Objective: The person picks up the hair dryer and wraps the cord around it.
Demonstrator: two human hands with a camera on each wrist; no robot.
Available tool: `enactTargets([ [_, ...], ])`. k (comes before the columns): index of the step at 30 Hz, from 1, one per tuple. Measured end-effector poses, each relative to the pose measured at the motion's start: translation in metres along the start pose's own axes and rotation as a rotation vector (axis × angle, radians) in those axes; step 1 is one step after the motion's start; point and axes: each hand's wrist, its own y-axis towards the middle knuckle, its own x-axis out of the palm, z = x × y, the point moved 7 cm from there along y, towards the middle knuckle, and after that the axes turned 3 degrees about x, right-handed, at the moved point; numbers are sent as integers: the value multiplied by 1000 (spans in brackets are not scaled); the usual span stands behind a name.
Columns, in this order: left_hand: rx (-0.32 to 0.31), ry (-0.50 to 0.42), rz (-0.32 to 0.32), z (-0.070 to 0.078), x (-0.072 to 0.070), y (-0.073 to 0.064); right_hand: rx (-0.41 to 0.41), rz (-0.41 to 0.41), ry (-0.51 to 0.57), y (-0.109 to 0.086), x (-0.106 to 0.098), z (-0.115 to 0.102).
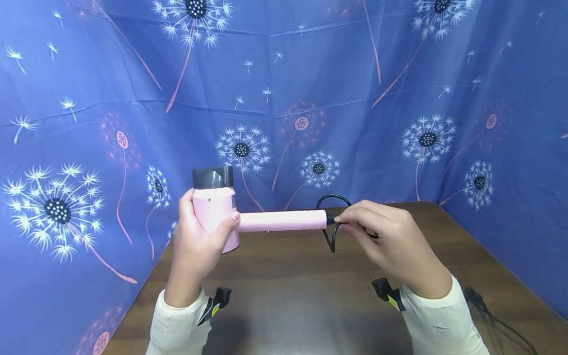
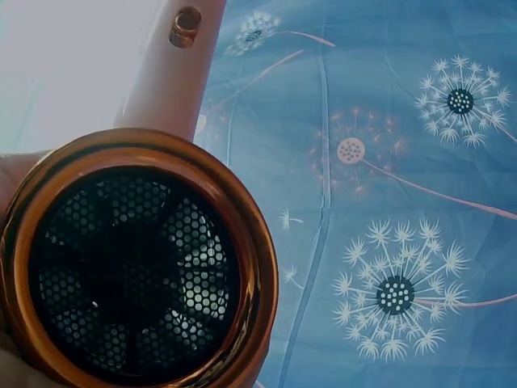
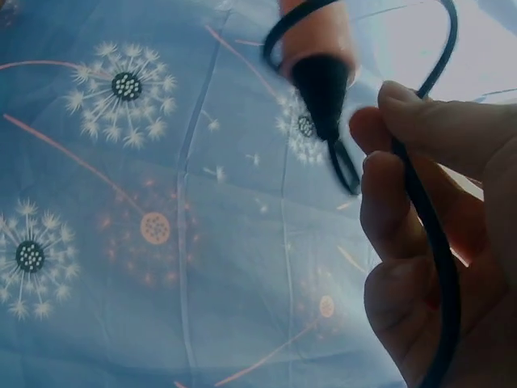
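Observation:
A pink hair dryer [image 1: 284,221] with a black nozzle [image 1: 213,177] is held up over the table. My left hand [image 1: 199,241] grips its barrel, thumb across the near side. The handle points right. In the left wrist view the round mesh intake grille [image 2: 133,275] shows inside a copper-coloured ring, with a small switch [image 2: 186,27] on the handle. My right hand [image 1: 386,236] is at the handle's end and pinches the black cord [image 3: 440,259] between thumb and fingers. The cord loops beside the black strain relief [image 3: 323,89].
Below the hands lies a brown wooden table [image 1: 275,296]. A black cable [image 1: 501,320] lies on it at the right, beside the right sleeve. Blue curtains [image 1: 275,74] printed with dandelions hang behind and at both sides.

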Motion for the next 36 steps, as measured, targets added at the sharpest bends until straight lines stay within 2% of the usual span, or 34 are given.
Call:
enactTargets([
  [6,58,-35,17,6,3,10,-48,-65,-37,7,7,0],
  [10,95,-51,19,9,5,15,-15,-109,-14,7,8,2],
  [14,76,-72,13,7,6,15,12,-132,-5,6,9,2],
  [19,51,-91,14,5,8,11,-40,-139,32,4,12,-8],
  [24,54,-102,16,8,9,8,-51,-253,121,-3,27,-22],
  [28,53,-112,52,7,6,3,-85,-328,175,-6,40,-35],
  [32,67,-130,112,6,-1,-1,-116,-367,223,-8,48,-47],
  [36,98,-146,159,9,-9,-1,-92,-404,225,-9,48,-55],
])
